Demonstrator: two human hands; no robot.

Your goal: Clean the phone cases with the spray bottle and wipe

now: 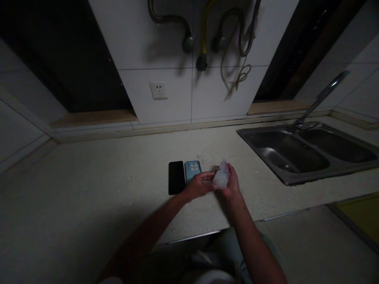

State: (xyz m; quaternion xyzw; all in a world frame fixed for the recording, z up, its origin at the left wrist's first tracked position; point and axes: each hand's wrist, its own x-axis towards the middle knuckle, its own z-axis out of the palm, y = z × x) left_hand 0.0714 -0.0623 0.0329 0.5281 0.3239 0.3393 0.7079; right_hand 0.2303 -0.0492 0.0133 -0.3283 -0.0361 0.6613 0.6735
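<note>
Right hand (232, 183) grasping translucent plastic bag (221, 175), fingers wrapped around it. Left hand (199, 185) touching bag's lower end, can't tell if gripping. Bag held just above counter (118, 189), left of sink (284, 152). Black phone (177, 177) and blue phone (192, 170) lie side by side further left of sink, just beside left hand. Faucet (319, 100) behind sink.

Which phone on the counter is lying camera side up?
The one in the light blue case, its lenses showing; the black phone beside it shows only a plain dark face.
</note>
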